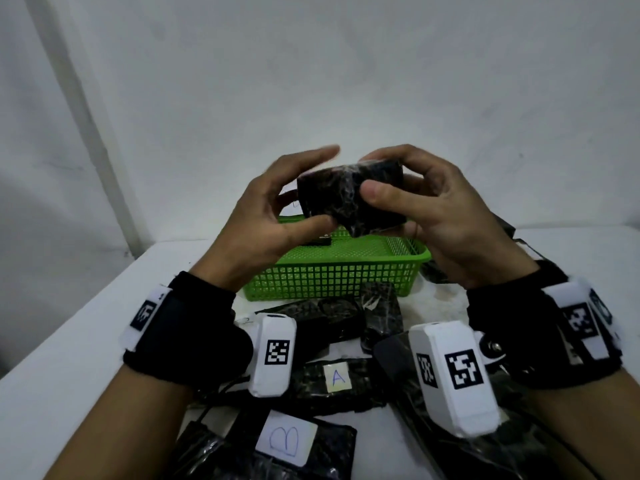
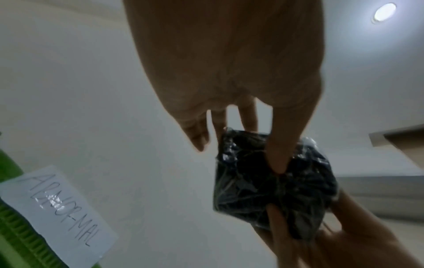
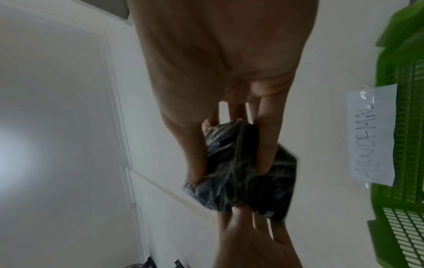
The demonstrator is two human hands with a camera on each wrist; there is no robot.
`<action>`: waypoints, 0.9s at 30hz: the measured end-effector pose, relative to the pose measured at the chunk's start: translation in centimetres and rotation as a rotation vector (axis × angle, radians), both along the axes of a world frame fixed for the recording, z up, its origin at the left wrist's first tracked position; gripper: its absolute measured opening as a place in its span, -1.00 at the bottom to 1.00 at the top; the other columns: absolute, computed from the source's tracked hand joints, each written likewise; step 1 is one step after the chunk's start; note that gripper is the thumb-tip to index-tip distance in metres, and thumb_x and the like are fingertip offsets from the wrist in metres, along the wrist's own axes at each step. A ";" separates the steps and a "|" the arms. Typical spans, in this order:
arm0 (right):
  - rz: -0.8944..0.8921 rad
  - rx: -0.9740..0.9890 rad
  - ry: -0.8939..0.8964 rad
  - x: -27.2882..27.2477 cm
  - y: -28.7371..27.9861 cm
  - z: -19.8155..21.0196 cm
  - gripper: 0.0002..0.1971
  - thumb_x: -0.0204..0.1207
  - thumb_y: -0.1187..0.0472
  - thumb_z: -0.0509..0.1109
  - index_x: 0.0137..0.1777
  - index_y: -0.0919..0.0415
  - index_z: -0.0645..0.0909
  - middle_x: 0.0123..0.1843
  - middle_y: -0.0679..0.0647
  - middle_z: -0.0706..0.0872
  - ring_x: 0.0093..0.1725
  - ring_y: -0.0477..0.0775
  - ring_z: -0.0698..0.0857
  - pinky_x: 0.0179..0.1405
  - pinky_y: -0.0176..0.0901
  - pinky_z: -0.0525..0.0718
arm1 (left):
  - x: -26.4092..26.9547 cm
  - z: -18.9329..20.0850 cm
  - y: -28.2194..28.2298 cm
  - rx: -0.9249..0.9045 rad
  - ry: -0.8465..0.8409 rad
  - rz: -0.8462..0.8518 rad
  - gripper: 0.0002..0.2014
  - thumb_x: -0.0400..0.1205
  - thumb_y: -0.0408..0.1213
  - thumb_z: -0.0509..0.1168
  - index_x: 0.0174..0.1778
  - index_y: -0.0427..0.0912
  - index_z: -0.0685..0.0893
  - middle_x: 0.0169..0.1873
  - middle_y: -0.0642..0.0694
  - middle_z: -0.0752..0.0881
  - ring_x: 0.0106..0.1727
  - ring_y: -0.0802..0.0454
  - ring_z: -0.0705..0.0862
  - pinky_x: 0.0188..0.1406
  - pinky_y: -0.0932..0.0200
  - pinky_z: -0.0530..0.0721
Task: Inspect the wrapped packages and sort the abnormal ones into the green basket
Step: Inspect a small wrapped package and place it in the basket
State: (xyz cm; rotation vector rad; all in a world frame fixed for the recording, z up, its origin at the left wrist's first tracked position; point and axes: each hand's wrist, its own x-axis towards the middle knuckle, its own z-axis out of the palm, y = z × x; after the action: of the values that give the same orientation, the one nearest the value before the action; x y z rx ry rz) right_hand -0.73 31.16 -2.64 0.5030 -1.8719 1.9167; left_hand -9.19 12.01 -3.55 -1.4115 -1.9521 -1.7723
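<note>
I hold a small black package (image 1: 332, 199) wrapped in clear film in both hands, raised above the green mesh basket (image 1: 332, 271). My left hand (image 1: 304, 188) has its thumb on the package's lower left corner and its fingers behind the top. My right hand (image 1: 372, 174) grips the right end, thumb on the front, fingers curled over the top. The left wrist view shows the package (image 2: 275, 190) under my left thumb. The right wrist view shows the package (image 3: 241, 181) between right thumb and fingers. A paper label reading ABNORMAL (image 2: 59, 206) is taped to the basket (image 3: 403, 127).
Several more black wrapped packages lie on the white table in front of the basket, one tagged A (image 1: 337, 377) and one tagged B (image 1: 287, 441). A small dark item (image 1: 320, 241) lies inside the basket. More dark packages (image 1: 519, 244) sit right of it. A white wall stands behind.
</note>
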 end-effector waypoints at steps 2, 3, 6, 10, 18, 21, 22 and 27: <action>0.060 0.001 0.022 0.1 0.3 0.1 -0.65 0.37 0.36 0.60 0.13 0.13 0.67 0.12 0.08 0.83 0.08 0.06 0.83 -0.15 -0.13 0.81 | -0.2 0.1 -0.5 -0.004 -0.108 -0.102 -0.29 0.49 -0.22 0.42 0.61 0.11 0.40 0.47 -0.05 0.61 0.51 0.00 0.57 0.38 0.07 0.63; 0.093 0.005 0.020 0.1 0.5 0.1 -0.63 0.37 0.41 0.55 0.15 0.12 0.65 0.23 0.08 0.81 0.15 0.06 0.80 -0.11 -0.13 0.81 | -0.2 0.1 -0.6 0.007 -0.174 -0.149 -0.29 0.51 -0.19 0.39 0.63 0.12 0.36 0.43 -0.05 0.65 0.47 -0.06 0.61 0.36 0.01 0.66; 0.191 0.009 -0.005 0.2 1.0 0.0 -0.52 0.37 0.45 0.48 0.28 0.09 0.61 0.28 0.09 0.77 0.22 0.08 0.77 0.02 -0.08 0.78 | -0.1 0.2 -0.5 0.054 -0.190 -0.110 -0.41 0.57 -0.25 0.41 0.56 -0.01 0.47 0.25 -0.04 0.76 0.25 -0.04 0.76 0.15 0.00 0.76; 0.067 0.036 -0.050 0.1 0.6 0.1 -0.59 0.47 0.17 0.54 0.32 0.01 0.63 0.18 0.04 0.81 0.09 0.02 0.80 -0.04 -0.14 0.76 | 0.3 0.2 0.1 0.069 -0.018 0.080 -0.58 0.55 -0.41 0.49 0.32 -0.12 0.64 0.11 -0.06 0.80 0.04 0.03 0.79 -0.11 0.11 0.77; -0.500 0.600 0.089 -0.3 -0.2 -0.8 -0.44 0.33 0.08 0.63 0.35 -0.12 0.61 0.08 -0.24 0.76 0.05 -0.36 0.71 -0.07 -0.56 0.59 | 0.5 -0.7 1.1 0.023 0.160 0.427 -0.73 0.51 -0.25 0.55 0.11 -0.03 0.72 -0.07 0.17 0.80 -0.43 0.05 0.61 -0.39 0.31 0.61; -0.577 0.622 0.082 -0.2 -0.6 -1.0 -0.46 0.20 0.01 0.52 0.25 -0.18 0.60 -0.07 -0.24 0.79 -0.11 -0.24 0.76 -0.16 -0.39 0.66 | 0.6 -1.2 1.3 -0.005 0.113 0.412 -0.72 0.49 -0.22 0.54 0.08 0.05 0.70 -0.06 0.17 0.79 -0.48 0.10 0.56 -0.40 0.25 0.57; -0.582 0.619 0.064 -0.1 -0.5 -1.0 -0.46 0.17 0.01 0.50 0.23 -0.18 0.60 -0.09 -0.22 0.80 -0.13 -0.21 0.77 -0.14 -0.32 0.69 | 0.6 -1.2 1.3 -0.018 0.066 0.371 -0.71 0.48 -0.20 0.52 0.10 0.06 0.70 -0.02 0.15 0.80 -0.43 0.04 0.58 -0.35 0.20 0.62; -0.520 0.620 -0.043 -0.2 0.2 -0.8 -0.50 0.34 0.07 0.59 0.27 -0.17 0.57 -0.05 -0.21 0.80 -0.10 -0.27 0.76 -0.18 -0.46 0.62 | -0.2 -0.5 0.4 -0.089 -0.028 0.223 -0.70 0.53 -0.20 0.47 0.18 0.00 0.72 0.11 0.09 0.79 -0.11 -0.22 0.73 -0.05 0.07 0.79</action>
State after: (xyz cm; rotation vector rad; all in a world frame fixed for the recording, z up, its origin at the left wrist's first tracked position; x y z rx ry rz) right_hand -0.92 31.37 -3.44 0.1165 -2.3283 1.0149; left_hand -9.38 12.37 -4.03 -1.1458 -2.1317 -1.6332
